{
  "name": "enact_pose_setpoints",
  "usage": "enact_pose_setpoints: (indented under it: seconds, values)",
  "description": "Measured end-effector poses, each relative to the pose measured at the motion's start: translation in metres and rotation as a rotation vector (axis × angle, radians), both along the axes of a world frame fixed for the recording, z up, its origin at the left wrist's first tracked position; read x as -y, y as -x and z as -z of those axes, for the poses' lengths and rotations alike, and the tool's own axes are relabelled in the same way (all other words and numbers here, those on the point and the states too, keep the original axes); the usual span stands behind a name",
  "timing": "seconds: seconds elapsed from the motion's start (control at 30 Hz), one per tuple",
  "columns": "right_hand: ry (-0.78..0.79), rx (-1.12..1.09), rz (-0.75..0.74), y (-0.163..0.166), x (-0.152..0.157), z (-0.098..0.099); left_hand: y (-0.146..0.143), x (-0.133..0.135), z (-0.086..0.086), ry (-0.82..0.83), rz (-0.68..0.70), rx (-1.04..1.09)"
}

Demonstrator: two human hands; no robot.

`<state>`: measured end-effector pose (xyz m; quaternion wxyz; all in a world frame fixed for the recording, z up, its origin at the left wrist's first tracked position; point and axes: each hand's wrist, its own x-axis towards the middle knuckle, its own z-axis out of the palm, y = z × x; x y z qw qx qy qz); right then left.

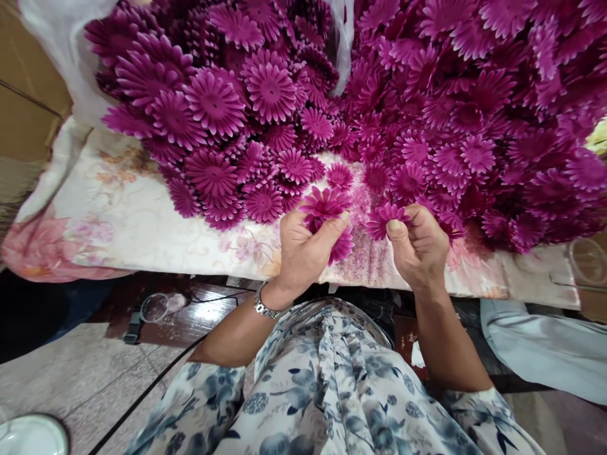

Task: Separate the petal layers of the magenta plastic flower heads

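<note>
In the head view my left hand (310,248) grips a layered magenta artificial flower (324,203), thumb pressed on its petals. Level with it, a short gap to the right, my right hand (421,245) pinches a smaller magenta flower petal piece (383,220) between thumb and bent fingers. Both hands are just above the front part of the patterned cloth (256,249). Purple glitter-like specks (367,256) lie on the cloth between them. A single loose petal piece (339,175) rests just beyond my left hand.
Heaps of magenta petal pieces, a left pile (215,104) and a right pile (474,120), cover the back of the table. A white plastic bag (71,50) edges the left pile. Cardboard (28,82) stands far left. Another person's light trouser leg (540,344) shows at the right.
</note>
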<state>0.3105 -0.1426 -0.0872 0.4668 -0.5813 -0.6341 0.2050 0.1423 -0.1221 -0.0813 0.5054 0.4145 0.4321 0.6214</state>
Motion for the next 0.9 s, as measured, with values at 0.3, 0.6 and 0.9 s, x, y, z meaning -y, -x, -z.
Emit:
enact_pose_setpoints:
  seconds: [0.3, 0.6, 0.9]
  values:
    - [-0.099, 0.198, 0.027, 0.006, -0.001, -0.012, -0.008, 0.007, -0.013, 0.055, 0.251, -0.125]
    - [-0.131, 0.210, 0.009, 0.007, -0.004, -0.012, -0.009, 0.005, -0.008, 0.089, 0.308, -0.102]
    - [0.042, -0.046, -0.257, 0.007, 0.000, -0.012, -0.009, -0.002, -0.005, 0.074, 0.496, -0.202]
